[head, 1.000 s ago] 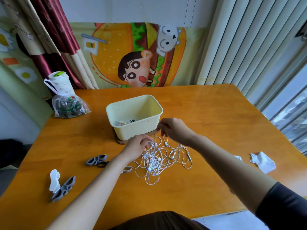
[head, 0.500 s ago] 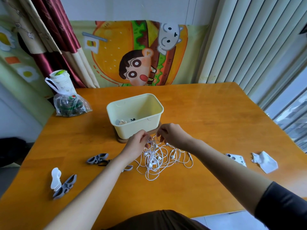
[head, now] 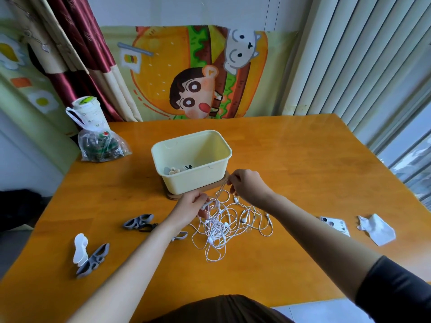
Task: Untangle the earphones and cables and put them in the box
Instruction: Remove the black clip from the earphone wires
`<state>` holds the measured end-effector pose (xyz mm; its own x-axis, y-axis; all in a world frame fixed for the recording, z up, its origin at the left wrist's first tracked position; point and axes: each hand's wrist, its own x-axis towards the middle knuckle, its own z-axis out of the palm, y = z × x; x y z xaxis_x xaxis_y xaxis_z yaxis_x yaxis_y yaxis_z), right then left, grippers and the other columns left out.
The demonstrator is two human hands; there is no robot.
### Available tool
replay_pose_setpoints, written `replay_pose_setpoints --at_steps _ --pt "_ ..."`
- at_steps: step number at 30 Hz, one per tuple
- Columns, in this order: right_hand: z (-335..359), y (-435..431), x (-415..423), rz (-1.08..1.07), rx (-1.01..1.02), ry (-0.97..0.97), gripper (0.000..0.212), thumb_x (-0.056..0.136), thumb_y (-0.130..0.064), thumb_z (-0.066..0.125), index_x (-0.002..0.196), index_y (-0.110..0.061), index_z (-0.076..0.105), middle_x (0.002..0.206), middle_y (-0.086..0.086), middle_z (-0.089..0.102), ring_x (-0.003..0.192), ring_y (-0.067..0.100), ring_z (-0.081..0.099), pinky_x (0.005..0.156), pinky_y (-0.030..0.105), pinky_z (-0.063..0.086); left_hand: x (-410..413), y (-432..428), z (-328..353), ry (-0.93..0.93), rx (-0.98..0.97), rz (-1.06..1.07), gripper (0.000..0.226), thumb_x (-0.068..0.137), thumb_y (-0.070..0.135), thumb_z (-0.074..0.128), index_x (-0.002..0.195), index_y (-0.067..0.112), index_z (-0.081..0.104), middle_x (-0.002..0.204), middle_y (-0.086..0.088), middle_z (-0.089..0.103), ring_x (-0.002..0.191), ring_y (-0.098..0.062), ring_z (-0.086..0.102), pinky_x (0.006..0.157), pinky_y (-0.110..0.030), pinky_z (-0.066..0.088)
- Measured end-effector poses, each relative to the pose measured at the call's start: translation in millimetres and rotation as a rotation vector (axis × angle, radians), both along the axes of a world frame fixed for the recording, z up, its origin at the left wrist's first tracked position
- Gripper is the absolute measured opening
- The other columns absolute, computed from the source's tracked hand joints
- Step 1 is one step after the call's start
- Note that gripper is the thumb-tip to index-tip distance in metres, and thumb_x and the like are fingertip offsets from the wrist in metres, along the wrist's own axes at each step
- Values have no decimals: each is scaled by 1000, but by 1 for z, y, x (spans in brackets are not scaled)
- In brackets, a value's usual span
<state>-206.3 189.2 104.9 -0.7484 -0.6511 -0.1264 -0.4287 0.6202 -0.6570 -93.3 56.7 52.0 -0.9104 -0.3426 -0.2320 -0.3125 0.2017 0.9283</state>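
A tangle of white earphone cables (head: 224,227) lies on the wooden table (head: 303,164) just in front of a pale yellow box (head: 193,173) that stands on a round wooden coaster. My left hand (head: 191,208) pinches a white plug end at the tangle's left top. My right hand (head: 247,186) pinches a strand and holds it up beside the box's near right corner. Small items lie at the bottom of the box.
Grey and white cable clips (head: 89,257) and another grey clip (head: 138,222) lie at the left. A plastic bag with a cup (head: 98,141) stands at the back left. A white card (head: 334,225) and crumpled paper (head: 376,229) lie at the right.
My right hand has lifted its strand slightly up and to the right, near the box corner. My left hand stays at the tangle's left top, still pinching.
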Motion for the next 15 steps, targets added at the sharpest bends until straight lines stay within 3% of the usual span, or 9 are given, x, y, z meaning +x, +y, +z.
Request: replay_pose_setpoints --at_steps 5,9,12,15 --pt "-4 -1 -5 -57 -8 -51 27 100 -12 37 88 -6 61 74 5 63 56 8 54 54 17 45 -8 8 2 14 -40 -44 17 100 14 45 95 8 59 78 -3 62 59 -10 61 58 -12 46" --pt "-6 0 -10 -109 -46 -64 29 99 -11 36 84 -7 60 75 8 66 54 7 53 54 16 44 -9 12 1 -60 -69 -176 15 96 25 56 91 14 64 78 6 65 72 -6 65 83 -29 51" --pt "-6 2 -17 -172 -44 -76 31 100 -12 35 90 -1 62 75 7 64 54 8 52 52 16 43 -3 14 -3 -88 -42 -300 12 88 21 68 97 13 68 89 3 68 85 -5 62 84 -23 49" --pt "-5 6 -22 -216 -48 -98 31 100 -11 35 95 1 63 76 6 63 53 6 52 43 7 38 0 18 -4 -72 -6 -351 5 89 17 66 93 15 67 88 4 69 79 0 63 77 -15 49"
